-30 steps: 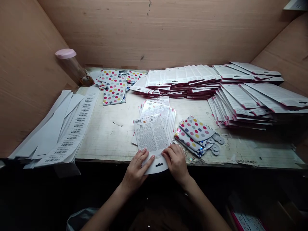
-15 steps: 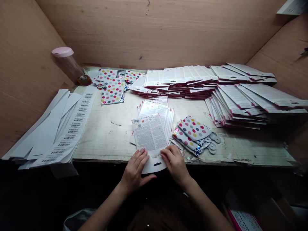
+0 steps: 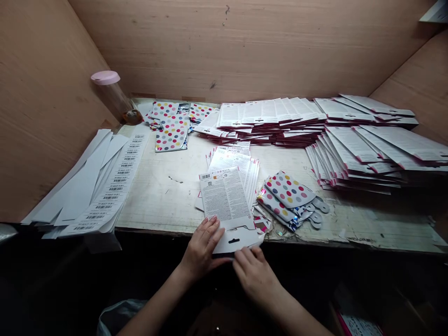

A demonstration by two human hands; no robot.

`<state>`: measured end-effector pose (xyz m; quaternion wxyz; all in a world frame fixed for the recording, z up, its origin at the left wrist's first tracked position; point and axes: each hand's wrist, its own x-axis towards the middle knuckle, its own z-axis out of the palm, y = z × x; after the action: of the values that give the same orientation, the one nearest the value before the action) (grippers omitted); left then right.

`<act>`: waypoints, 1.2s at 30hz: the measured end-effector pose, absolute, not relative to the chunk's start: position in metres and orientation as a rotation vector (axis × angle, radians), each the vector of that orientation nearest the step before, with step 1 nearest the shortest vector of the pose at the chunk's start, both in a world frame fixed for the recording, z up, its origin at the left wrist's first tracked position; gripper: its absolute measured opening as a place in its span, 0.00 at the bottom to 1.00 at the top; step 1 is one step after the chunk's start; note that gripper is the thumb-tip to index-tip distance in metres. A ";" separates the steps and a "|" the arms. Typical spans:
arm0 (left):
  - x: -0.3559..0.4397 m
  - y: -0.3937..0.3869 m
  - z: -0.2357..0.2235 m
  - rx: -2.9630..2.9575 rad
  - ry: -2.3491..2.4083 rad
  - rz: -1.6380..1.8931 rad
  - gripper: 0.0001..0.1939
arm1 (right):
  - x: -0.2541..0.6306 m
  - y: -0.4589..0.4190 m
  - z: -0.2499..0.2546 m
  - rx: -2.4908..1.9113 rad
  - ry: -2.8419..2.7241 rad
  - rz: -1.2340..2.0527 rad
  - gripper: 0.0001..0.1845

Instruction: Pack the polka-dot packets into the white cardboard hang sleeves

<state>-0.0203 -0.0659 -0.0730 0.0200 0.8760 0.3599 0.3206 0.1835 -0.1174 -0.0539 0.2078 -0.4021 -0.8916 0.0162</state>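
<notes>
A printed white card (image 3: 227, 201) with a barcode and a hang-hole tab lies at the table's front edge, its tab sticking out over the edge. My left hand (image 3: 203, 247) rests with fingers flat on the card's lower left corner. Just below the tab, my right hand (image 3: 255, 274) has its fingertips at the tab's lower edge, fingers loosely bent. Under the card lies a fanned stack of like cards (image 3: 241, 164). To the right sit polka-dot foil packs (image 3: 287, 192).
Strips of barcode labels (image 3: 105, 191) fan out at the left. A pink-lidded jar (image 3: 115, 95) stands at the back left, by more polka-dot packs (image 3: 172, 128). Large piles of printed cards (image 3: 353, 140) fill the back and right. Wooden walls enclose the table (image 3: 161, 196).
My right hand has slid off the card's right side to below the tab. The left hand stays on the card. The view shifted slightly.
</notes>
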 end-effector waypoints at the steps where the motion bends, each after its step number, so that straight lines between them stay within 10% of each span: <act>1: -0.021 -0.065 -0.073 2.743 1.094 0.989 0.34 | 0.187 -0.126 -0.049 -1.070 -2.553 0.131 0.07; 14: -0.012 -0.075 -0.050 2.203 1.627 1.021 0.03 | 0.203 -0.047 -0.040 -1.184 -2.020 0.535 0.05; 21: 0.000 -0.064 -0.037 1.973 2.197 0.711 0.18 | 0.177 -0.069 -0.057 -1.377 -2.050 -0.115 0.11; 26: -0.004 -0.051 -0.008 1.670 1.581 0.862 0.18 | 0.175 -0.069 -0.036 -1.197 -2.174 -0.171 0.23; 36: -0.043 -0.006 0.000 1.677 1.683 1.152 0.22 | 0.267 0.167 0.070 -1.380 -2.028 -0.237 0.19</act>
<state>-0.0427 -0.0059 0.0001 0.2479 0.6152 0.6176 0.4227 0.2672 0.1671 0.0701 0.3322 -0.5280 -0.7763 -0.0906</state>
